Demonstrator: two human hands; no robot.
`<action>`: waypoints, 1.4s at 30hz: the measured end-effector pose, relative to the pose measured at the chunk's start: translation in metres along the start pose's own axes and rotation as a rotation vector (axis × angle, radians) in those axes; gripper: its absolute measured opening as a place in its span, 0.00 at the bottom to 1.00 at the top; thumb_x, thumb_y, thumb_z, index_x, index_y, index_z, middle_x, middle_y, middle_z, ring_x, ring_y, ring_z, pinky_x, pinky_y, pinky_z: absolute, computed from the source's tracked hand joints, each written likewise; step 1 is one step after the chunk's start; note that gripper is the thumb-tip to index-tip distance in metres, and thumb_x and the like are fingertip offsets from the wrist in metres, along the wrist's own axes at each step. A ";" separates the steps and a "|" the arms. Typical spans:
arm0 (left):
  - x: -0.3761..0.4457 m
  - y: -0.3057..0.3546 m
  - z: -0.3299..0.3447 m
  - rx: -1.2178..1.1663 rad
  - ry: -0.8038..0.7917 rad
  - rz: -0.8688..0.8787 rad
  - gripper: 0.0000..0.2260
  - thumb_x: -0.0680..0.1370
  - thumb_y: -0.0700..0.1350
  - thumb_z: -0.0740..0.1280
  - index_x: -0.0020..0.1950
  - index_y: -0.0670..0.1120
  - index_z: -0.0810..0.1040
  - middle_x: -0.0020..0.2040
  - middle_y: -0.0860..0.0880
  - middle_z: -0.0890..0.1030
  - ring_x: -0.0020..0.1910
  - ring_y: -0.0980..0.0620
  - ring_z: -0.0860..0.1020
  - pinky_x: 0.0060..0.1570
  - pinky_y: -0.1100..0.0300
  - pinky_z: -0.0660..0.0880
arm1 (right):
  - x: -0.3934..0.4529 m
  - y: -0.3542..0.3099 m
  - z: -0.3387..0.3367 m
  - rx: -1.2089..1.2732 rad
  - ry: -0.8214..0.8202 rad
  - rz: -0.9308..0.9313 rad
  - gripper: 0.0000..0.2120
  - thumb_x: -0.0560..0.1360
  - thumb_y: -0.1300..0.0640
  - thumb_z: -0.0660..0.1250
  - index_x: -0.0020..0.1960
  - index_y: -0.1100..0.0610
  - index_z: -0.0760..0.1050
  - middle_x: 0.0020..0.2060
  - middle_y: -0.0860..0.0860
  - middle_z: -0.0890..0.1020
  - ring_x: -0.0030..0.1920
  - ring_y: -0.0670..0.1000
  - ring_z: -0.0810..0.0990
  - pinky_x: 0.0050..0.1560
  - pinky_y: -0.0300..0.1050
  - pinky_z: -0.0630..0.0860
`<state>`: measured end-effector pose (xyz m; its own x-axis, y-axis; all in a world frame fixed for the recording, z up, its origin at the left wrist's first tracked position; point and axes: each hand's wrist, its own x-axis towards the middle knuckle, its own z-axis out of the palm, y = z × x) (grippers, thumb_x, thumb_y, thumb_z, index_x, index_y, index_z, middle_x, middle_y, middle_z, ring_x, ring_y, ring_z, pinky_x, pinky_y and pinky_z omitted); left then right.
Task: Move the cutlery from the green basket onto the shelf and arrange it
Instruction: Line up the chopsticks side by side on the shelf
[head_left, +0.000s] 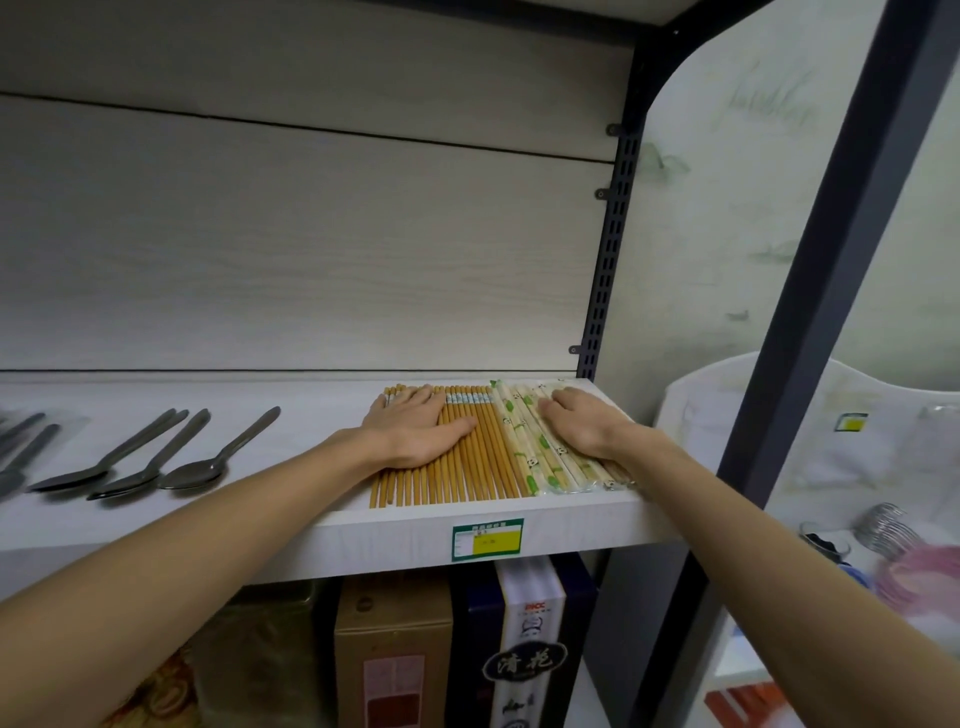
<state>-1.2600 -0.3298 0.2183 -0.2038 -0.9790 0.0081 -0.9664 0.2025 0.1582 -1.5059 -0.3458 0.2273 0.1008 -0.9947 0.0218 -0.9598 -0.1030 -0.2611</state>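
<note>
Both forearms are reaching forward and up, bare, converging slightly. Left hand (415, 428) is lying flat, palm down, fingers straight and together pointing away, thumb splayed toward the right hand. Right hand (582, 426) is also lying palm down, fingers extended with a slight bend, wrist angled inward. Hands are sitting apart, not touching.

Boxes (395, 654) below; price label (487, 539); pink bowl (917, 577) at right.
</note>
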 end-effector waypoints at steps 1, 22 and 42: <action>0.001 0.001 0.001 0.000 0.003 0.001 0.38 0.79 0.72 0.44 0.83 0.50 0.49 0.83 0.48 0.50 0.82 0.47 0.49 0.79 0.41 0.46 | 0.000 -0.002 0.002 0.013 0.012 0.003 0.31 0.84 0.40 0.44 0.76 0.59 0.66 0.76 0.57 0.67 0.75 0.58 0.66 0.75 0.58 0.60; -0.012 0.045 -0.011 0.037 -0.009 0.179 0.34 0.81 0.69 0.44 0.83 0.54 0.47 0.83 0.50 0.44 0.82 0.48 0.45 0.79 0.41 0.46 | -0.013 -0.008 0.003 -0.024 0.002 -0.106 0.27 0.86 0.43 0.44 0.82 0.52 0.55 0.81 0.53 0.57 0.81 0.55 0.54 0.79 0.56 0.52; -0.013 0.074 -0.010 0.167 -0.191 0.241 0.35 0.81 0.68 0.38 0.83 0.51 0.40 0.83 0.53 0.41 0.81 0.53 0.41 0.79 0.46 0.41 | -0.019 -0.006 0.002 -0.059 -0.049 -0.065 0.26 0.85 0.45 0.43 0.82 0.48 0.52 0.82 0.51 0.53 0.81 0.56 0.47 0.78 0.63 0.48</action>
<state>-1.3272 -0.3021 0.2396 -0.4395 -0.8836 -0.1615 -0.8960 0.4439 0.0100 -1.5013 -0.3264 0.2270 0.1751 -0.9845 -0.0111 -0.9644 -0.1692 -0.2034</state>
